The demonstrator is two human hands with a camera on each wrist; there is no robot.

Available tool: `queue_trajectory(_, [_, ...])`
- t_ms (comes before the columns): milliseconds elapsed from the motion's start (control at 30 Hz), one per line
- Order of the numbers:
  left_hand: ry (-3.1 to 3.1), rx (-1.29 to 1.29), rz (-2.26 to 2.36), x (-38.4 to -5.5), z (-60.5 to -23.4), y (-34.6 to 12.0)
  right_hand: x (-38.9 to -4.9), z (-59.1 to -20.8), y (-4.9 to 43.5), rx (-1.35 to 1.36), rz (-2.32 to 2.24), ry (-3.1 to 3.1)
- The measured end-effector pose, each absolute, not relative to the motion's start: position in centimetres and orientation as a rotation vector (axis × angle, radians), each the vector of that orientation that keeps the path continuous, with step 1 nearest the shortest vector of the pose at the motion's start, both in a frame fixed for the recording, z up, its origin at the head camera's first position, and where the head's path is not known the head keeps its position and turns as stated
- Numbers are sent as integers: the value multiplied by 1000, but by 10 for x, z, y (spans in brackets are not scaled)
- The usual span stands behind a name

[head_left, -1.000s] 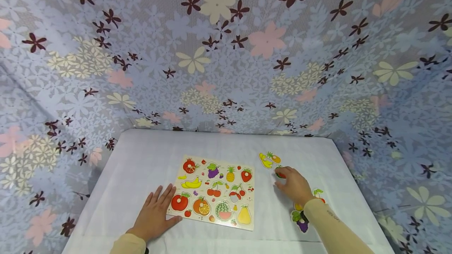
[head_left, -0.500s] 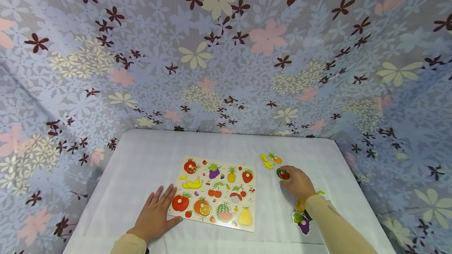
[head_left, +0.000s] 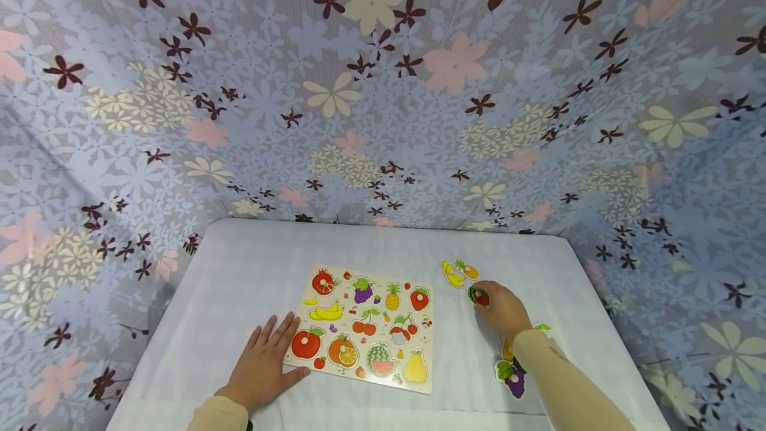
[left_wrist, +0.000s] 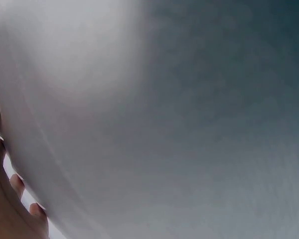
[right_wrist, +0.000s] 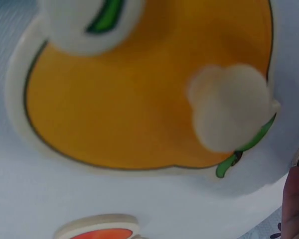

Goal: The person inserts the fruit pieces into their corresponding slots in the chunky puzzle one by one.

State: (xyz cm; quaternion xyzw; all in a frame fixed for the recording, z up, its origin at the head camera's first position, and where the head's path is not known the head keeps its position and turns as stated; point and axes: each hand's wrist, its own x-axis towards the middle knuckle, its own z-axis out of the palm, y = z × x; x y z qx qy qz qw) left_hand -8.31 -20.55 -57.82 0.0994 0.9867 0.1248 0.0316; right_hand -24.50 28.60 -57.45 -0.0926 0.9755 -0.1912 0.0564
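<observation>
My left hand [head_left: 257, 364] lies flat with fingers spread, its fingertips and thumb at the left edge of a fruit puzzle board [head_left: 359, 381]. In the left wrist view only some fingers [left_wrist: 37, 211] show at the lower left. My right hand [head_left: 505, 311], to the right of the board, pinches a watermelon puzzle piece [head_left: 475, 296]. In the right wrist view that hand's fingers [right_wrist: 294, 206] and the edge of the piece show at the far right. The board's pictured shapes include bananas, cherries, a watermelon and a pear.
Banana [head_left: 451, 275] and pineapple [head_left: 469, 271] pieces lie just beyond my right hand. Under the right forearm are a grape piece [head_left: 513, 381] and a yellow pear piece with a white knob [right_wrist: 114, 114], plus another partly hidden one. Flowered cloth [head_left: 383, 151] walls in the white table [head_left: 263, 251].
The right hand covered most of the watermelon piece a second ago; more of the piece shows now, with the fingers shifted slightly to the right. The left hand stays put.
</observation>
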Motion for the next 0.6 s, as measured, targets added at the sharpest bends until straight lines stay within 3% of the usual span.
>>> queue_trajectory(600, [3029, 298, 353, -83, -578, -205, -245, -578, 289, -353, -538, 2996])
